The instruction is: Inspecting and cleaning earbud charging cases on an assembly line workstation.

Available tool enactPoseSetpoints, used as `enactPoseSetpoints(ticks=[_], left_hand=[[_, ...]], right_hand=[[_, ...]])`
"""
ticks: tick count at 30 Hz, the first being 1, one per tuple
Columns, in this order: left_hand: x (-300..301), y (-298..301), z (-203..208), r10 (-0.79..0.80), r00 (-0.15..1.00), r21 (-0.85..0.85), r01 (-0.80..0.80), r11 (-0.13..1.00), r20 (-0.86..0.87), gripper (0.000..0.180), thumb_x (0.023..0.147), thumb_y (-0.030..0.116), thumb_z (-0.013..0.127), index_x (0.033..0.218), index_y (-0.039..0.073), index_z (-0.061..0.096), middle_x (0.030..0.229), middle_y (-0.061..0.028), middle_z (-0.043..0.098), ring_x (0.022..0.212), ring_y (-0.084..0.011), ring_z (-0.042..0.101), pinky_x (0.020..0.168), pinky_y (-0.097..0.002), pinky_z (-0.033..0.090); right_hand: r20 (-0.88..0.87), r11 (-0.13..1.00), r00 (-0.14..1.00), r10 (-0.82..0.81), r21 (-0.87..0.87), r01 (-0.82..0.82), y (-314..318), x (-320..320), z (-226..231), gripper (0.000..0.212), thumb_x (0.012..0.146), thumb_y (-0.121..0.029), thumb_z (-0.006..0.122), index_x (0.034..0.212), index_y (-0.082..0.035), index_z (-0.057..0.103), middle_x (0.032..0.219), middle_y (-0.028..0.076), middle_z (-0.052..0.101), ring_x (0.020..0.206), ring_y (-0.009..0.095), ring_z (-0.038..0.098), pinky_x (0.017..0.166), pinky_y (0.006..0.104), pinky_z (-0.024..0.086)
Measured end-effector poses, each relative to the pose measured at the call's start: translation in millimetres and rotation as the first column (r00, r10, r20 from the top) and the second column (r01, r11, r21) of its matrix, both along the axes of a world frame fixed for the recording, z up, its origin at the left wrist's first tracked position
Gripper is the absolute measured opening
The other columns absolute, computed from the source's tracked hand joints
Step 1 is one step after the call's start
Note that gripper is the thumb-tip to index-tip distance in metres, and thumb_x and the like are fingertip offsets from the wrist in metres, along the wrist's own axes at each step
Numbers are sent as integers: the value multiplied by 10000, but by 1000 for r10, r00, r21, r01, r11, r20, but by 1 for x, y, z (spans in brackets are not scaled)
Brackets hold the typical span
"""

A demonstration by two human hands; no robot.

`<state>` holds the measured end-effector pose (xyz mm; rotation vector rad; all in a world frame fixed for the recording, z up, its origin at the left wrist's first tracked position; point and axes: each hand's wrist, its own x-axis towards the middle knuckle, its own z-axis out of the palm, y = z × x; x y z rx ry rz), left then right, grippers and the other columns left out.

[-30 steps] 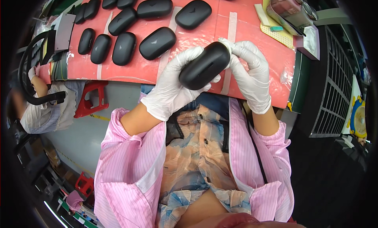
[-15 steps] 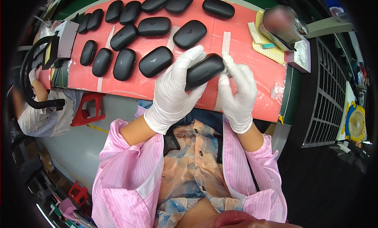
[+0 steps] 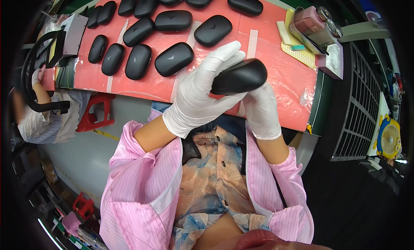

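A glossy black rounded case [image 3: 241, 77] is raised over the near edge of the red work mat. My white-gloved left hand [image 3: 200, 94] is closed around its left end, with the fingers along the far side and the thumb on the near side. Close under the case's right end is my gloved right hand [image 3: 262, 114]; the case hides its fingers, so their grip does not show. Several similar black cases lie in rows beyond and to the left, the nearest being one case [image 3: 174, 59] with a small light mark on top.
A red mat [image 3: 276, 99] covers the table, with pale tape strips across it. At the back right stand a tray with jars [image 3: 310, 21], a yellow pad [image 3: 297, 53] and a tissue box [image 3: 332, 62]. Another person's gloved hand [image 3: 38, 76] shows at far left, beyond a black hose [image 3: 30, 90].
The held case has shifted right and turned closer to level. My right hand's fingers, spread beside its end before, have gone beneath it out of sight. The view has moved slightly.
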<state>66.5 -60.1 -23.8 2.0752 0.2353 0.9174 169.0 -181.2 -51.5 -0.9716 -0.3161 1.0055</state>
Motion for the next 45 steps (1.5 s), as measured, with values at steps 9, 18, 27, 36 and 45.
enactPoseSetpoints(ticks=[9, 18, 27, 36, 45], left_hand=[[-7, 4, 0, 182, 978, 226, -156, 962, -98, 837, 691, 102, 807, 1439, 63, 435, 876, -75, 698, 663, -202, 672, 559, -300, 509], [-8, 4, 1, -244, 965, -995, 100, 5, 96, 588, 791, -3, 699, 1346, 15, 505, 1077, -57, 646, 968, -122, 634, 826, -303, 551], [-9, 11, -2, -83, 973, -967, 200, -159, 215, 651, 961, 577, 431, 1239, 0, 546, 1109, -81, 637, 1023, -175, 617, 925, -340, 493], [-12, 4, 1, -58, 962, -944, 247, -217, 265, 591, 985, 487, 463, 1323, 4, 506, 1208, -94, 626, 1054, -199, 646, 923, -399, 541], [-2, 2, 8, -48, 982, -979, 180, -95, 185, 492, 991, 379, 514, 1323, 15, 516, 1168, -50, 623, 1031, -147, 625, 925, -330, 516]], right_hand=[[967, 951, -240, -82, 148, 271, 9, -4, 26, 489, 653, -40, 665, 1128, -146, 708, 817, 29, 505, 748, 223, 519, 662, 370, 402], [498, 954, 844, -199, -97, 282, 12, 27, 29, 352, 902, 22, 573, 1245, -29, 631, 948, 33, 606, 865, 97, 557, 805, 240, 461], [992, 974, -61, 111, -121, -190, -4, -3, 36, 351, 690, 59, 649, 1004, -82, 717, 771, 53, 557, 695, 220, 562, 637, 369, 464], [985, 997, 161, -63, 68, -25, 26, 40, 29, 396, 730, 78, 591, 1082, -53, 715, 828, 70, 600, 771, 215, 576, 692, 325, 476], [882, 964, 395, -258, 264, 41, -9, 9, 3, 387, 702, 121, 554, 1025, -38, 696, 797, 48, 596, 715, 194, 549, 670, 332, 469]])
